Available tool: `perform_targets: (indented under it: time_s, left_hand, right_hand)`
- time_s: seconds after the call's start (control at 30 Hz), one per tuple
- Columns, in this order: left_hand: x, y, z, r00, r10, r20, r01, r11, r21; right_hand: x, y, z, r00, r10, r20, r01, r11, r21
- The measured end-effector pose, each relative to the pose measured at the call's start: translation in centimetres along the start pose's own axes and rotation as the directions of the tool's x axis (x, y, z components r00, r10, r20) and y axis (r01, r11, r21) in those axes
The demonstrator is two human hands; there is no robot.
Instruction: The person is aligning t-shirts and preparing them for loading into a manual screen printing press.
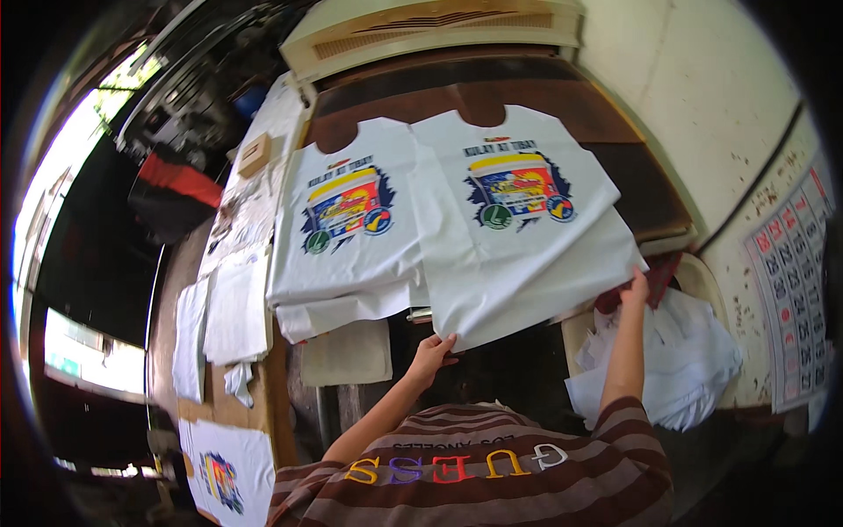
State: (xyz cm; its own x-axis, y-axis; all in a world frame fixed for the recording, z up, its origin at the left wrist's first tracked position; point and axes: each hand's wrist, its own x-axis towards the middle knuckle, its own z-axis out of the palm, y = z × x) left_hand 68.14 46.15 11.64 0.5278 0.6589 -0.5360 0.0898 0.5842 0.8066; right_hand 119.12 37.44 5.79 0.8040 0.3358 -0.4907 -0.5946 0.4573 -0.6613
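A white printed shirt panel [527, 263] with a cut-out neckline lies spread before me, its near edge hanging off the brown machine bed [386, 97]. My left hand [430, 358] pinches that panel's near left corner between thumb and fingers. At the near right corner my right hand [635, 288] is closed on the cloth. The panel bears a colourful picture of a paint bucket. To its left, slightly overlapped by it, lies another white panel [351, 272] with the same print, on folded white cloth.
A cream machine hood [430, 31] spans the far end of the bed. Crumpled white cloth [676, 351] fills a pale bin [711, 277] at right, near a wall calendar [790, 290]. Stacked white cloth [237, 307] and a small box [255, 155] occupy the left table; another printed piece [228, 470] lies nearer.
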Motion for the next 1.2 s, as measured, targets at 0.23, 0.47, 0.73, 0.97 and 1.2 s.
perform_targets:
  time_s: [0.23,0.47,0.73,0.97,1.2]
  left_hand:
    - [7.6,11.1,-4.7,0.974,0.226,-0.019,-0.22,0.964,0.149]
    - [0.7,41.4,-12.5,0.405,0.898,-0.169,-0.909,0.375,-0.184]
    - [-6.3,32.2,-26.2,0.539,0.734,-0.413,-0.79,0.611,0.055]
    - [-6.9,16.1,-32.9,0.699,0.401,-0.593,-0.398,0.906,0.143]
    - [-6.4,6.2,-35.6,0.744,0.293,-0.6,-0.181,0.953,0.241]
  right_hand:
    - [1.7,-9.8,10.6,0.938,-0.1,0.332,0.258,0.841,-0.475]
    - [-20.6,-12.3,33.6,0.439,-0.436,0.786,0.53,0.831,0.166]
    - [-25.5,1.3,28.5,0.641,0.098,0.761,0.459,0.745,-0.483]
    - [-23.4,12.7,21.0,0.775,0.292,0.56,0.367,0.513,-0.776]
    - [-22.2,17.9,16.0,0.859,0.294,0.418,0.375,0.191,-0.907]
